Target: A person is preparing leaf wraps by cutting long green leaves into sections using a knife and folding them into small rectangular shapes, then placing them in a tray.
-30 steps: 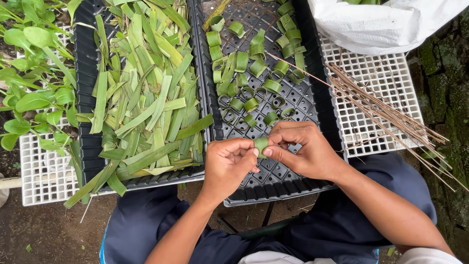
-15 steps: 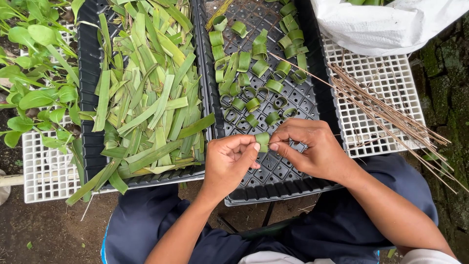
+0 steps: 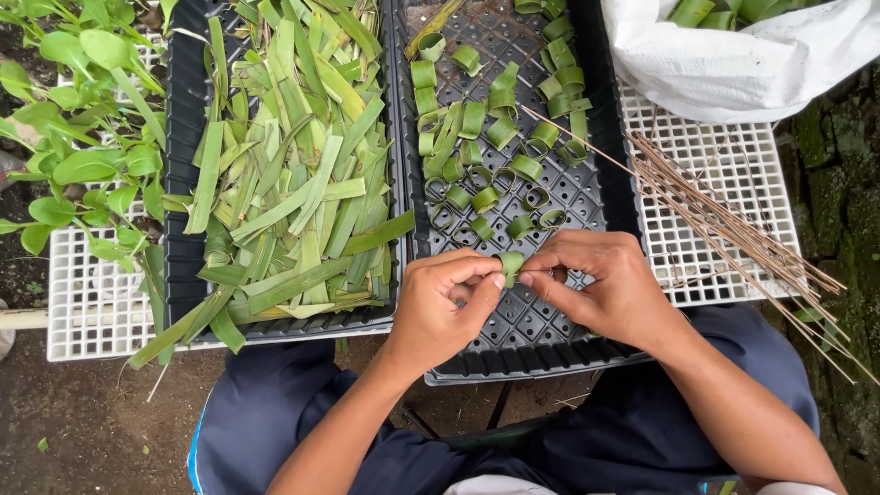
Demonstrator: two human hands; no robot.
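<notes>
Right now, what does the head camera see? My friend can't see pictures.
Two hands, left hand and right hand, pinch a small green leaf ring over a black tray of finished rings. Another tray holds loose leaf strips.

The fingers [image 3: 477, 275] covered most of the leaf ring [image 3: 511, 264]; its fastening perhaps lay behind them. The white sack [image 3: 733, 64] was cut off at the top edge.

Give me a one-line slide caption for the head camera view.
Left hand and right hand pinch a small rolled green leaf ring above a black perforated plastic tray.
</notes>
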